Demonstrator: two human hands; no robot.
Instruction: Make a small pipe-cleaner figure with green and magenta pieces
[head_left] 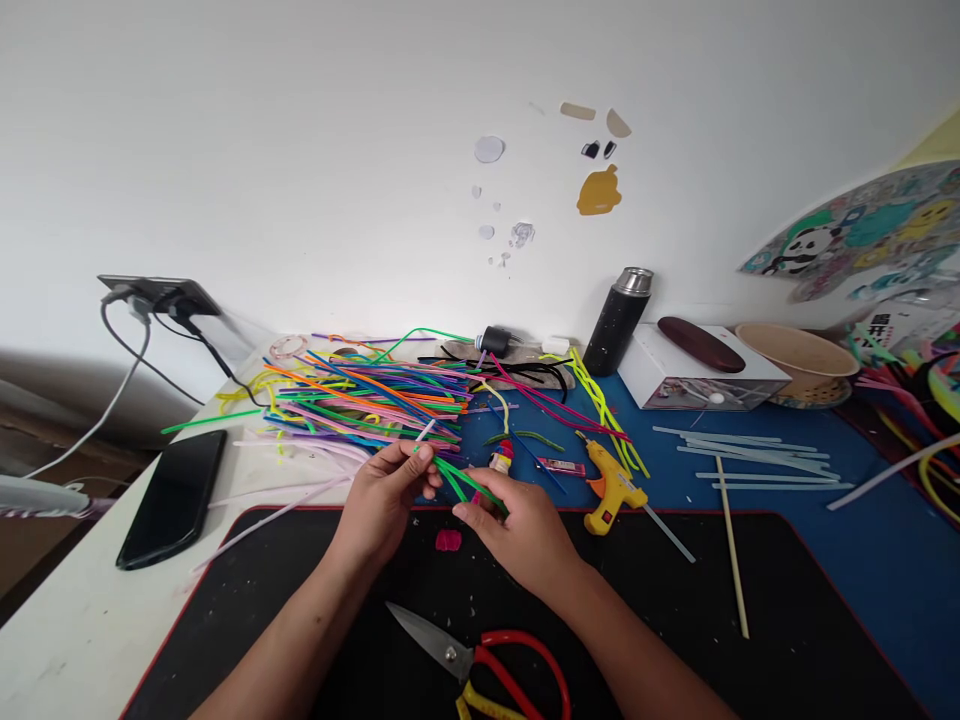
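Several green pipe cleaners (454,474) stretch between my two hands above the back edge of the black mat. My left hand (390,490) pinches their left end between thumb and fingers, and a short pale tip (427,430) sticks up there. Around the right end my right hand (517,515) is closed. A small magenta piece (448,541) lies on the mat below the hands. Just behind them stands a small figure with a red top (501,456), partly hidden. Scissors (457,655) with red and yellow handles lie spread on the mat between my forearms.
A heap of coloured pipe cleaners (375,395) covers the back left. On the right lie a yellow glue gun (613,488), glue sticks (757,455) and a wooden stick (731,550). A phone (172,500), black flask (616,322), white box (675,370) and bowl (799,350) surround the mat.
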